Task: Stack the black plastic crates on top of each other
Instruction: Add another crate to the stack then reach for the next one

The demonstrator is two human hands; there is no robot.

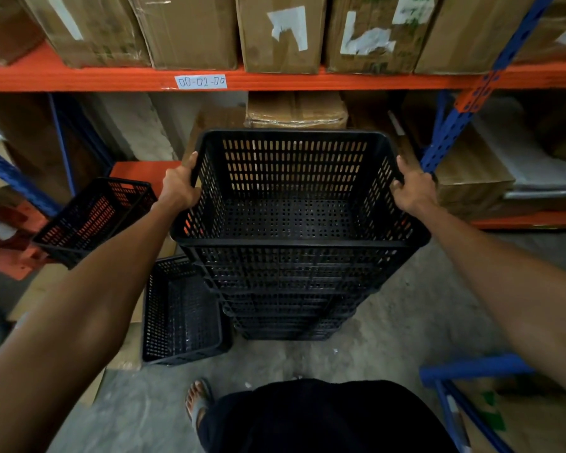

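A tall stack of black perforated plastic crates [291, 289] stands on the concrete floor in front of me. The top crate [294, 188] sits nested on the stack, empty. My left hand [178, 188] grips its left rim and my right hand [414, 188] grips its right rim. Another black crate [180, 315] lies on the floor to the left of the stack. A third loose crate [94, 217] rests tilted farther left, near the shelf.
An orange and blue storage rack [275, 80] loaded with cardboard boxes [280, 34] stands right behind the stack. A blue rack upright [451, 125] is at the right. A blue frame [471, 374] sits low right. My foot [198, 400] is on the floor.
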